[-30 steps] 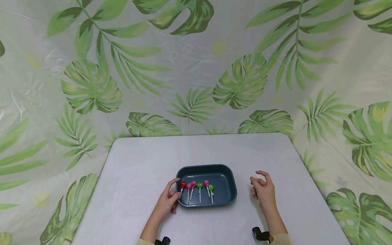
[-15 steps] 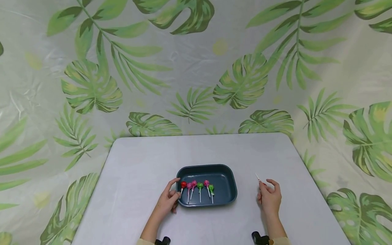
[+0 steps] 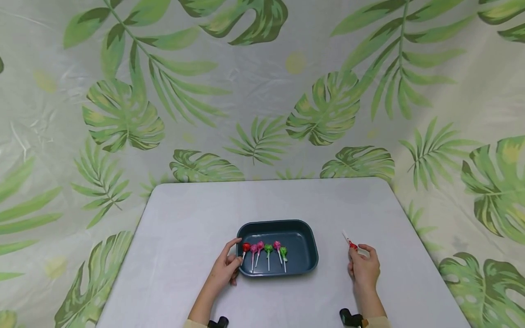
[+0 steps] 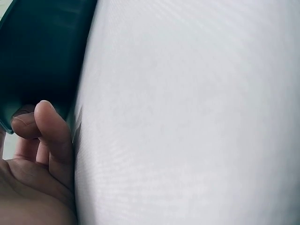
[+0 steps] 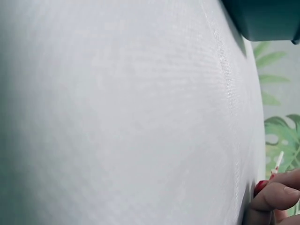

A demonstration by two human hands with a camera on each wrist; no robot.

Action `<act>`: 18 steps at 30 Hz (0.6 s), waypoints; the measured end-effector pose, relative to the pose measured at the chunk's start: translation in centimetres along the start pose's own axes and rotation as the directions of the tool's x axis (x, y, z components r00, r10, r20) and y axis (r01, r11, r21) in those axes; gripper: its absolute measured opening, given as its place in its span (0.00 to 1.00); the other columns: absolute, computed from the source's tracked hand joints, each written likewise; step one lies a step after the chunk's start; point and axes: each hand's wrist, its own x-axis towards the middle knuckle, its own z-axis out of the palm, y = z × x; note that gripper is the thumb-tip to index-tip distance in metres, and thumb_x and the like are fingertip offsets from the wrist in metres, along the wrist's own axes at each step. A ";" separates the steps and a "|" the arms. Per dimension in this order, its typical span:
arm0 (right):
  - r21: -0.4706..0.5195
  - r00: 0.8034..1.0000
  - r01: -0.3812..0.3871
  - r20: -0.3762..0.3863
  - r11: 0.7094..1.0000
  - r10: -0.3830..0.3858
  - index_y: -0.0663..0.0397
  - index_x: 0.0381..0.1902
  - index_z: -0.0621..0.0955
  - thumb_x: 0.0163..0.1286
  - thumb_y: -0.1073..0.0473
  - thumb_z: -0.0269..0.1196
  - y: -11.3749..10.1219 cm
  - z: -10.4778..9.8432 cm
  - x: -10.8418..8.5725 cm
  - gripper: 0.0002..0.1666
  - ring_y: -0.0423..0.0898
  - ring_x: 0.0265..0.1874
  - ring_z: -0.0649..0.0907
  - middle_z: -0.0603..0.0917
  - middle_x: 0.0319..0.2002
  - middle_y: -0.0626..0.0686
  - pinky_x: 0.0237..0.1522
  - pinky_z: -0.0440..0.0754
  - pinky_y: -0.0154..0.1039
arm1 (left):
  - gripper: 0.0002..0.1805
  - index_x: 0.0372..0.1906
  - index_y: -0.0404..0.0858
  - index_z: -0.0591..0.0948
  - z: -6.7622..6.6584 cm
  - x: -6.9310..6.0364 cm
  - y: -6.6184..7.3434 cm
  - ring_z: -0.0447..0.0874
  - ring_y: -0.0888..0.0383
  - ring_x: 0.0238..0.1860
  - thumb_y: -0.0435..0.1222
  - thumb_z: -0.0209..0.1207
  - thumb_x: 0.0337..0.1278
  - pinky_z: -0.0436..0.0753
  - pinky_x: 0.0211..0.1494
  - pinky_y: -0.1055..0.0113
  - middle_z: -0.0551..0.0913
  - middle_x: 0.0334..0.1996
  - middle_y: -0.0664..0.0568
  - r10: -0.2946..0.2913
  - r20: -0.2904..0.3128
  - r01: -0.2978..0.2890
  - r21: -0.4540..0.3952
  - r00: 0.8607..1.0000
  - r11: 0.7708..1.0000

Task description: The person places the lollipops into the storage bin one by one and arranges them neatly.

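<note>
A dark blue-green tray (image 3: 301,255) stands on the white table, holding a row of red, pink and green lollipops (image 3: 268,248). My left hand (image 3: 224,269) grips the tray's left end, its index finger at the rim and the thumb lower down. Curled fingers (image 4: 56,136) lie against the tray wall (image 4: 42,51) in the left wrist view. To the right of the tray, my right hand (image 3: 365,268) pinches a red lollipop (image 3: 352,245) near its head, the white stick pointing up and away. Fingers partly cover that red head (image 5: 260,187) in the right wrist view.
White cloth covers the table (image 3: 197,209). Behind it hangs a leaf-patterned sheet (image 3: 254,105), which also shows at both sides. A black wrist camera (image 3: 348,317) sits on the right wrist, and another (image 3: 218,322) on the left.
My right hand has moved right and a little nearer, and the lollipop's red wrapper now shows beyond the fingertips. The left hand and the tray stay in place.
</note>
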 end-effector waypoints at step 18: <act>-0.142 0.999 0.040 0.012 0.989 -0.038 0.56 0.62 0.76 0.69 0.56 0.69 -0.3 0.4 0.6 0.27 0.39 0.08 0.76 0.80 0.21 0.44 0.11 0.73 0.33 | 0.33 0.78 0.61 0.67 0.1 -0.2 0.4 0.70 0.57 0.16 0.37 0.60 0.74 0.80 0.18 0.66 0.71 0.21 0.52 0.010 -0.009 -0.010 -0.020 1.000 1.000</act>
